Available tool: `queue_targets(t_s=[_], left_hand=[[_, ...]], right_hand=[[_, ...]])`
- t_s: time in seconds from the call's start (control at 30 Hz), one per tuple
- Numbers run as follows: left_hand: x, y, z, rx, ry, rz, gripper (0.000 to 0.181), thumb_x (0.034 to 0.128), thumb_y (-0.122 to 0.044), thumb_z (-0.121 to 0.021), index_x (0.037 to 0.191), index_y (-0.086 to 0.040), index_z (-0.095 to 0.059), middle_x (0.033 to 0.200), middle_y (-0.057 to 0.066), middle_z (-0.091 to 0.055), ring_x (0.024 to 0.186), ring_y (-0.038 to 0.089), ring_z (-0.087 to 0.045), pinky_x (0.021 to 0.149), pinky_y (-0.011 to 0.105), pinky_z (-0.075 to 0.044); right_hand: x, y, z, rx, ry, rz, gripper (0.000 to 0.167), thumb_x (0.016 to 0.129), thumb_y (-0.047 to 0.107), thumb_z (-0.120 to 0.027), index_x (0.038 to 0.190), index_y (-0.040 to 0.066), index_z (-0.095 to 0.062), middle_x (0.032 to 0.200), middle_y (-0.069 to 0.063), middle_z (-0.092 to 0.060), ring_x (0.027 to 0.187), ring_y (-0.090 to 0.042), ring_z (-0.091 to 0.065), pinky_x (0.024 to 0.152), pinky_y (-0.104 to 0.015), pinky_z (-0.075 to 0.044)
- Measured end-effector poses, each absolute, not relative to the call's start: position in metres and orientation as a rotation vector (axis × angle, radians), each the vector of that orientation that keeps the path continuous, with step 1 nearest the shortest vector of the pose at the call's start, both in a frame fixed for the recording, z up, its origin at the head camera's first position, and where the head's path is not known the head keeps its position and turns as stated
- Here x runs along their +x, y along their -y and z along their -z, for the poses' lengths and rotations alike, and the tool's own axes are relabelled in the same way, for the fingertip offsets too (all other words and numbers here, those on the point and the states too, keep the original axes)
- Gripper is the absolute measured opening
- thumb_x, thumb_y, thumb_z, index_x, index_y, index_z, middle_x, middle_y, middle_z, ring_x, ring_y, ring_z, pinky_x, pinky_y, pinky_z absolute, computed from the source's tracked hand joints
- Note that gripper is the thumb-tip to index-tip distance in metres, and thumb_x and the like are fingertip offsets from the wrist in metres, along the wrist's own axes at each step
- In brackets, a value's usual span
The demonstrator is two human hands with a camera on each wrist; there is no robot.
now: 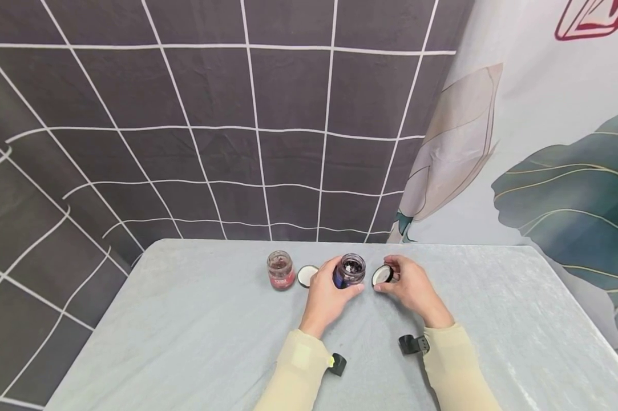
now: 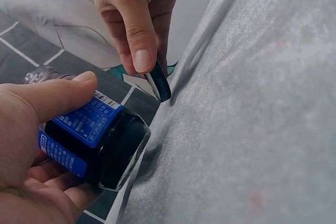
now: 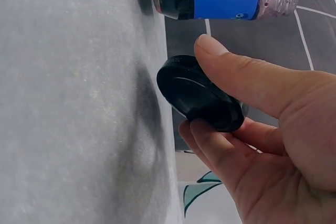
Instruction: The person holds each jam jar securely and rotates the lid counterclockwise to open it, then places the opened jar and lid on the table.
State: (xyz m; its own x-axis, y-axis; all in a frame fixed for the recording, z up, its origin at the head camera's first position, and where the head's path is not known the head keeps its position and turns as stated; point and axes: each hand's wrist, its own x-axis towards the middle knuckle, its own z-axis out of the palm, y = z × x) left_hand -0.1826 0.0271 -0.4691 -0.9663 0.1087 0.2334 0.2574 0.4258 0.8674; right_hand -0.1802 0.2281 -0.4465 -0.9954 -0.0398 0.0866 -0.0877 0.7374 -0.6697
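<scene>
A glass jar with a blue label and dark contents has its mouth uncovered. My left hand grips it, thumb on one side and fingers round the other. In the left wrist view the blue label shows a barcode. To the right, my right hand pinches a black lid by its rim, thumb against the fingers. From the head view the white inside of that lid shows, apart from the jar. Just left of my left hand lies another lid, white inside facing up.
A second glass jar, with a red label and no lid, stands left of the loose lid. All of this is on a table with a pale grey cloth. Behind hangs a dark curtain with white grid lines.
</scene>
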Motion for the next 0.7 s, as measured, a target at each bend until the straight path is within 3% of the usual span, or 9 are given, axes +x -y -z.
queue_targets(t_s=[0.4,0.7], left_hand=[[-0.1821,-0.0282,0.4697,-0.309,2.536,1.606,0.066,0.0743,-0.021,-0.09,0.132,-0.007,-0.061,0.128,0.008,-0.065,0.12,0.023,-0.061,0.105,0.039,-0.045],[-0.1833,-0.0283,0.4704,-0.295,2.555,1.582,0.066,0.0748,-0.021,-0.089,0.132,-0.006,-0.06,0.128,0.008,-0.065,0.121,0.024,-0.06,0.106,0.04,-0.044]], right_hand=[[-0.1798,-0.2271,0.4484,0.131,2.882,-1.039,0.065,0.072,0.011,-0.09,0.123,-0.013,-0.058,0.114,-0.024,-0.066,0.095,-0.03,-0.062,0.089,-0.05,-0.05],[-0.1791,-0.2274,0.4497,0.127,2.885,-1.032,0.066,0.07,0.011,-0.091,0.123,-0.013,-0.059,0.116,-0.027,-0.065,0.107,-0.04,-0.062,0.097,-0.054,-0.046]])
